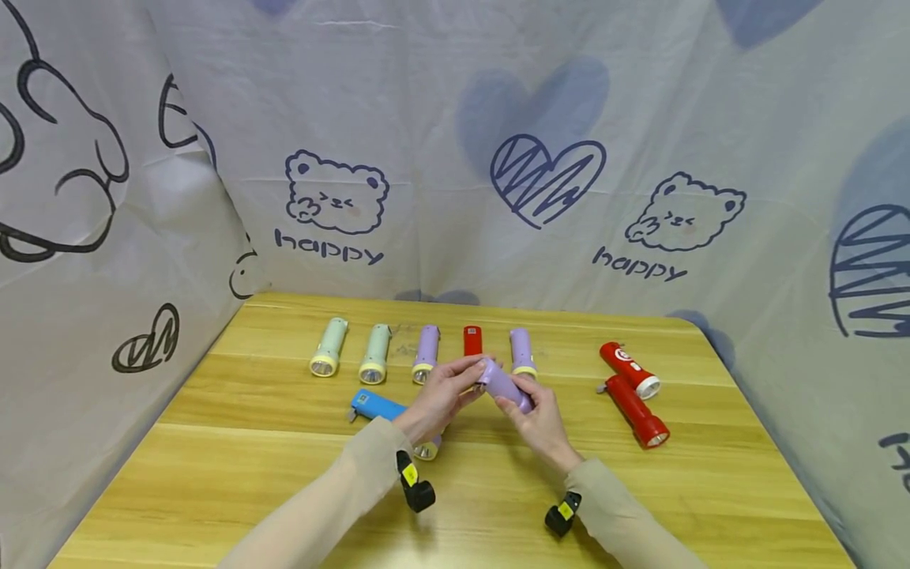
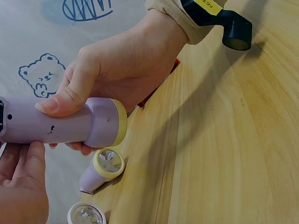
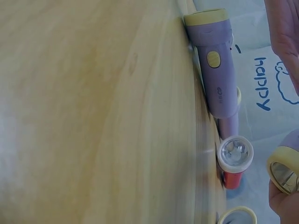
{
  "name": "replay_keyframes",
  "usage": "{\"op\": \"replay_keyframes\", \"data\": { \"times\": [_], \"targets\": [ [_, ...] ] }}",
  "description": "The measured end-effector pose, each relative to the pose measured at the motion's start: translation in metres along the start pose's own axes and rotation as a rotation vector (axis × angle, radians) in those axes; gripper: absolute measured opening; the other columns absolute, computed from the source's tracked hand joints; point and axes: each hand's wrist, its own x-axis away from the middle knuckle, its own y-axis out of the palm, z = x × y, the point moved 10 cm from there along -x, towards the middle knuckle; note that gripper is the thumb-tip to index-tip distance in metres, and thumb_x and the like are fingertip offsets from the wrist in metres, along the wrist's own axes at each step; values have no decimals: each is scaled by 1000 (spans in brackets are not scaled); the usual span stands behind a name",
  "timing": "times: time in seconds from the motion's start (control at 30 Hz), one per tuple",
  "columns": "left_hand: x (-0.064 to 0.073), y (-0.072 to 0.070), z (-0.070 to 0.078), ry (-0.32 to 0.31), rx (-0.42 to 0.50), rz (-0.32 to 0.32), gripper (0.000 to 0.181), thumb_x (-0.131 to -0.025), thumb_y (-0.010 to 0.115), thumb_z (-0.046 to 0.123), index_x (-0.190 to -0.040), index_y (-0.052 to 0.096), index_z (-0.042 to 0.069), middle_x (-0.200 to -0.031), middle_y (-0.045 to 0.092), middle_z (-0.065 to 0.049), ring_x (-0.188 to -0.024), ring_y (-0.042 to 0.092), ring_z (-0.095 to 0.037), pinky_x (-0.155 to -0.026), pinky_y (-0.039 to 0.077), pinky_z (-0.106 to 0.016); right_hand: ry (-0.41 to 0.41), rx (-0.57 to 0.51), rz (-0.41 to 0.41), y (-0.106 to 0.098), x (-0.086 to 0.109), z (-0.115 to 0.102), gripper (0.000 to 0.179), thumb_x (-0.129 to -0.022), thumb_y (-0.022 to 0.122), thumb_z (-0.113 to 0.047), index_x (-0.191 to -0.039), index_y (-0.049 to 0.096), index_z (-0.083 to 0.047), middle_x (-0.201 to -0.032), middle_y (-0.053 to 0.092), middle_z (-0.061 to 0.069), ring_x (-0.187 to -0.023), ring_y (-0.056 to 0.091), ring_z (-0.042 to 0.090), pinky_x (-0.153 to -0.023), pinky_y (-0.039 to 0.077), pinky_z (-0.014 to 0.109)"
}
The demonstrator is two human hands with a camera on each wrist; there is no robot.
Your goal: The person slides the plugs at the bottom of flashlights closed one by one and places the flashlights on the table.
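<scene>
A purple flashlight (image 1: 503, 387) is held above the table between both hands. My left hand (image 1: 442, 397) has its thumb on the tail end, with fingers (image 2: 28, 163) beneath the body. The right hand (image 1: 538, 419) grips it nearer the head, its thumb (image 2: 63, 103) lying along the purple body. In the left wrist view the yellow-rimmed head points right, and a dark part shows at the tail. The lens shows partly in the right wrist view. Below the left wrist lies a blue flashlight (image 1: 377, 405), partly hidden by that arm.
Along the back stand or lie two pale green flashlights (image 1: 330, 348), two purple ones (image 1: 521, 348) and a red one (image 1: 472, 338). Two red flashlights (image 1: 633, 411) lie at the right. A printed cloth (image 1: 441, 197) hangs behind the wooden table (image 1: 249, 450).
</scene>
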Motion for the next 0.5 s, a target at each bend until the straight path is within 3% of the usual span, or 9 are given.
{"op": "replay_keyframes", "data": {
  "times": [0.2, 0.5],
  "targets": [
    [-2, -2, -1, 8, -5, 23, 40, -107, 50, 21, -140, 56, -1, -145, 58, -20, -123, 61, -12, -110, 51, -33, 34, 15, 2, 0, 1, 3, 37, -85, 77, -1, -121, 69, 6, -116, 71, 24, -99, 63, 22, -87, 53, 26],
    [-2, -5, -1, 8, -25, 56, 38, -107, 50, 22, -136, 58, 0, -144, 58, -21, -127, 61, -15, -111, 50, -36, 55, 24, -14, 0, 2, 4, 43, -84, 79, -3, -125, 68, 5, -121, 69, 23, -104, 63, 31, -88, 54, 31]
  ]
}}
